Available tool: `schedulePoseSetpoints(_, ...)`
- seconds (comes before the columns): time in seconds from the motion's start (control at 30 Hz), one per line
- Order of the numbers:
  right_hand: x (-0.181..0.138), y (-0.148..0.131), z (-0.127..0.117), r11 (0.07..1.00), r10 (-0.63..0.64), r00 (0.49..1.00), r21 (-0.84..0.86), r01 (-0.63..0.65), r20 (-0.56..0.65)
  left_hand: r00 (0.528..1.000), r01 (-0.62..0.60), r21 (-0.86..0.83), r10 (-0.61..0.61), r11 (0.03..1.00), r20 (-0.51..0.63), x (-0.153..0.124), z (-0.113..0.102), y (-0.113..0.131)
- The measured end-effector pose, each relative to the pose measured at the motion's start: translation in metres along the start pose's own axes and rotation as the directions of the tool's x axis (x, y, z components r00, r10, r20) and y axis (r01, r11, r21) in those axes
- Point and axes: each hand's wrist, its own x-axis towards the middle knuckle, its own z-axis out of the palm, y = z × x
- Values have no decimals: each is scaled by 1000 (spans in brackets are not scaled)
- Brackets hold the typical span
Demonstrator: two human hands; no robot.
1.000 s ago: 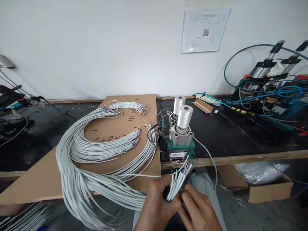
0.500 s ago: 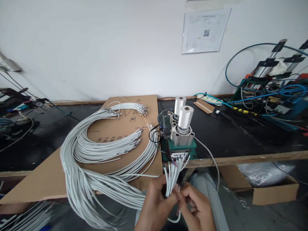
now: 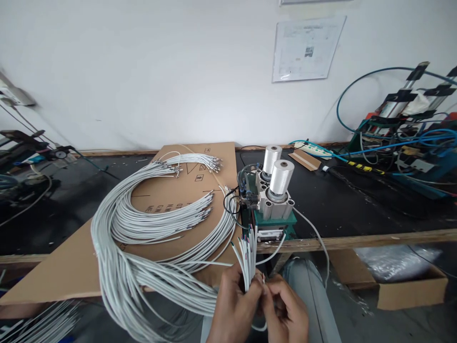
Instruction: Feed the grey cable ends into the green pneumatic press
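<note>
My left hand [image 3: 232,305] is closed round a bunch of grey cable ends [image 3: 247,255] that stand upright, their stripped coloured wire tips fanned out just below the bench edge. Close beside it, my right hand [image 3: 285,309] pinches one cable of that bunch. The cables run left into a large grey cable bundle [image 3: 143,238] looped over a cardboard sheet [image 3: 64,267]. Just beyond the tips stands a small green pneumatic press [image 3: 273,200] with two silver cylinders, at the bench's front edge.
A black bench with a wooden edge [image 3: 374,238] runs across. Blue hoses and other machines [image 3: 403,138] crowd the right rear. An open cardboard box [image 3: 403,286] sits on the floor at right. More cables [image 3: 39,324] lie low at the left.
The bunch of cable ends has swung from leaning right towards the press to standing upright and a little left. Both hands shifted slightly left, and the right hand now pinches a single cable.
</note>
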Motion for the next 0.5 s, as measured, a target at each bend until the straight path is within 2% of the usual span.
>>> schedulePoseSetpoints(0.07,0,1,1,1000,17,1000,14,-17,3,1000,-12,15,12,1000,22,-1,0,3)
schedulePoseSetpoints(0.23,0,2,2,998,45,999,49,-45,-6,1000,-22,33,23,999,-6,-2,-2,8)
schedulePoseSetpoints(0.37,2,0,1,988,115,993,104,-116,14,990,-40,-4,40,999,135,3,-2,6)
schedulePoseSetpoints(0.43,7,-3,-3,979,158,987,123,-160,24,981,-100,9,97,995,169,4,-2,1)
schedulePoseSetpoints(0.5,16,-7,-8,967,213,977,139,-215,27,961,-243,106,224,964,164,0,-2,-8)
